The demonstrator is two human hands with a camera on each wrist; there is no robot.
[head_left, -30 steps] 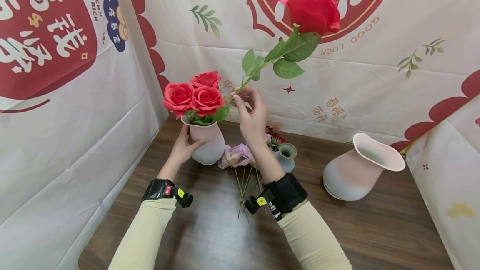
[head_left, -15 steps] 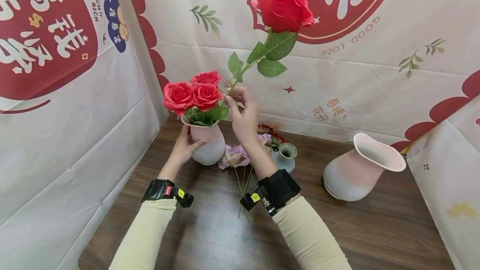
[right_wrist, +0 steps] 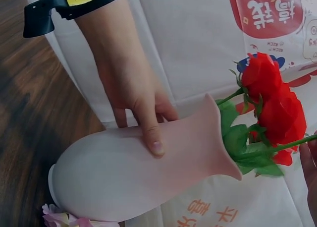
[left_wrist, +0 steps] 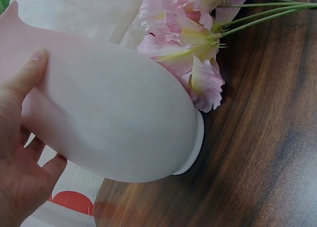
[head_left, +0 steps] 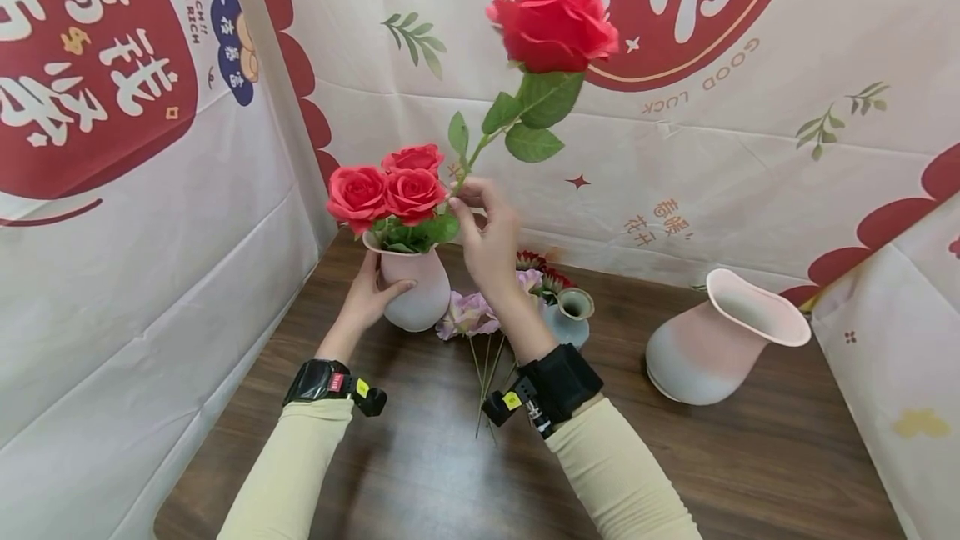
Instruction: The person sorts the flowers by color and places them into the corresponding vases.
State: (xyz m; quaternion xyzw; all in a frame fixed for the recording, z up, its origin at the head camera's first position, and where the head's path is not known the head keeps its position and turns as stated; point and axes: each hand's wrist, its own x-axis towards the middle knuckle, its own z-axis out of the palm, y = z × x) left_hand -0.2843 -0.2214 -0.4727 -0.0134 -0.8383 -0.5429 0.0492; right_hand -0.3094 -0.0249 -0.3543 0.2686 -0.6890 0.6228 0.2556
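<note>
My left hand (head_left: 366, 294) grips the pink-and-white vase (head_left: 420, 294) around its side, thumb across the front, as the left wrist view shows too. The vase stands upright on the table with several red roses (head_left: 415, 194) and green leaves at its mouth. A single long-stemmed red rose (head_left: 555, 19) is pinched by its stem between the thumb and fingers of my right hand (head_left: 491, 240). That rose leans up to the right. In the right wrist view its stem (right_wrist: 287, 145) runs down to the leaves (right_wrist: 252, 155) at the vase's flared rim.
Lilac flowers (head_left: 470, 315) with thin stems lie beside the vase. Behind my right forearm are dark red flowers (head_left: 555, 277) and a small blue-grey vase (head_left: 567, 325). A second pink-and-white vase (head_left: 708, 357) stands at the right. Printed cloth (head_left: 480, 127) hangs behind the table.
My right hand has moved left toward the vase, bringing the long-stemmed rose left with it and slightly lower. The left hand and the vase have stayed in place.
</note>
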